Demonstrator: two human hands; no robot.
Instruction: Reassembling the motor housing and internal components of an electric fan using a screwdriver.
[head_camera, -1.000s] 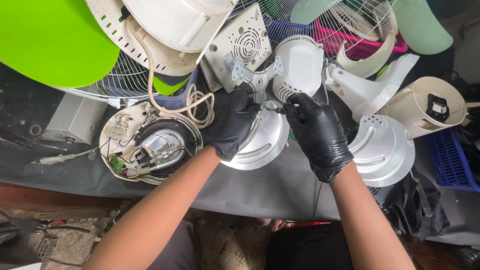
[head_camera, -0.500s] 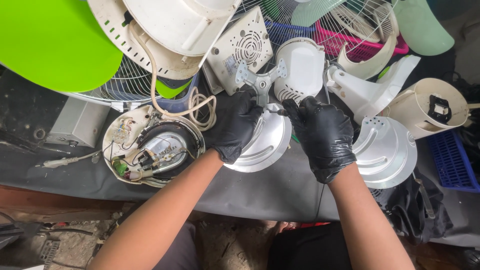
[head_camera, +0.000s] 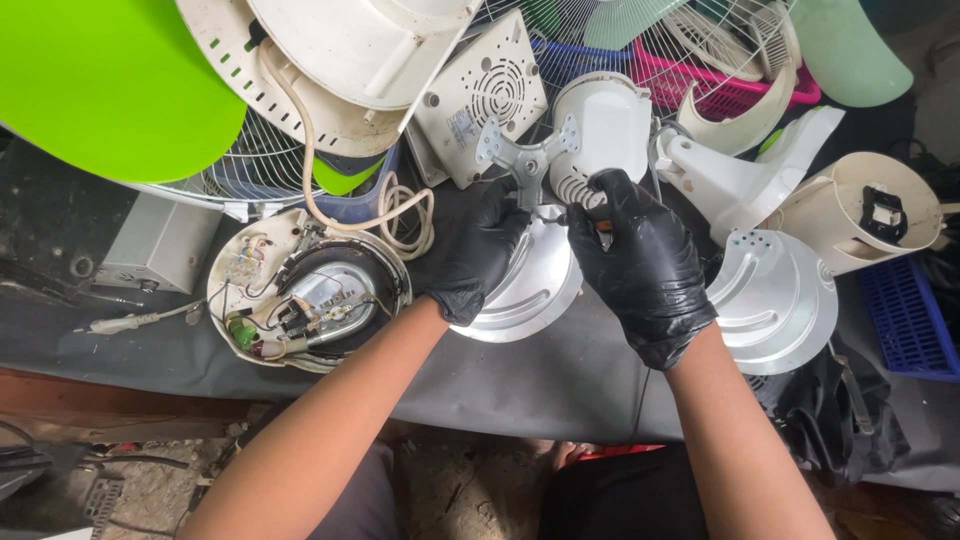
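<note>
Now both gloved hands have shifted slightly up the white motor housing (head_camera: 525, 290): left hand (head_camera: 470, 255) cups it, right hand (head_camera: 640, 260) fingers pinch a small tool (barely visible) near the metal bracket (head_camera: 525, 160).

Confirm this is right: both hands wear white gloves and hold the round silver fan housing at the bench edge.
Not quite. The head view shows black gloves on the left hand and right hand. The rest stands: both hold the round silver fan housing at the bench edge.
</note>
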